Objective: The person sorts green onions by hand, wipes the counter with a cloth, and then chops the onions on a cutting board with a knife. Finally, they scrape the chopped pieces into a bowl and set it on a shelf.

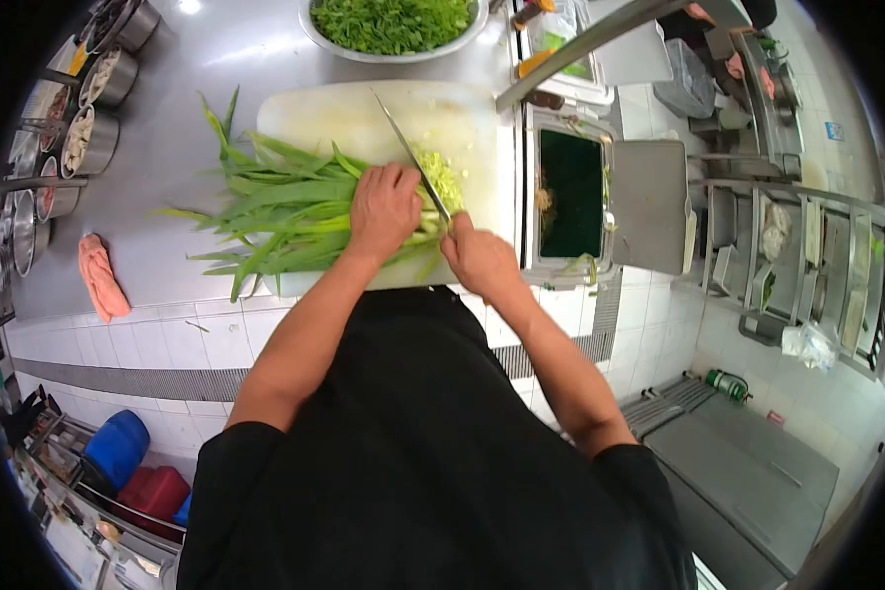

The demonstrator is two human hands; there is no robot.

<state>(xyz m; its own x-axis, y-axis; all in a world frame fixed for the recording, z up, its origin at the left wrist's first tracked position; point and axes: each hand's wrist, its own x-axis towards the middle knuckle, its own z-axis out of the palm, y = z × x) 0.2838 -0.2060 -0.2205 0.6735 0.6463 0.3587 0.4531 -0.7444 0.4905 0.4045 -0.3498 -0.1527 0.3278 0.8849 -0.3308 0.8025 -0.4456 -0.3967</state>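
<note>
A bunch of long-leafed green stalks (285, 202), like leeks or scallions, lies across a white cutting board (314, 108). My left hand (385, 211) presses down on the bunch near its pale end, fingers curled over the stalks. Gripped in my right hand (484, 258) is a kitchen knife (403, 141); its blade points away from me and rests beside my left fingertips, at the cut end of the bunch. Finely chopped pale green pieces (440, 177) are heaped just right of the blade. The leafy tops spread left, past the board's edge onto the steel counter.
A metal bowl (395, 54) of chopped greens stands beyond the board. To the right is an open bin (570, 197) with a dark inside. A pink cloth (101, 277) lies at the counter's left, near several metal pots (90, 143). Shelving (796, 256) stands far right.
</note>
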